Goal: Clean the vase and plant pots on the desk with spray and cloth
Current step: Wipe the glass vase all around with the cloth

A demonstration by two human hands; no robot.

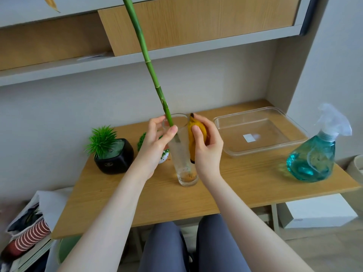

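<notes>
1. My left hand (157, 134) grips the glass vase (181, 152) rim, desk (137, 193) centre.
2. My right hand (206, 142) pinches the yellow cloth (196, 134) at its three o'clock side.
3. I'd wipe downward, steadying the bamboo stalk (149, 63).

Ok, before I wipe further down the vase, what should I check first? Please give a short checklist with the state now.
1. Vase held steady: ok, the left hand grips it near the rim.
2. Cloth in hand: ok, the right hand holds it against the vase's right side.
3. Stem secure: not ok, it leans far left out of the vase.
4. Vase base flat on the desk: ok.
5. Spray out of the way: ok, it stands far right.
6. Glass wet enough from spraying: cannot tell.
</notes>
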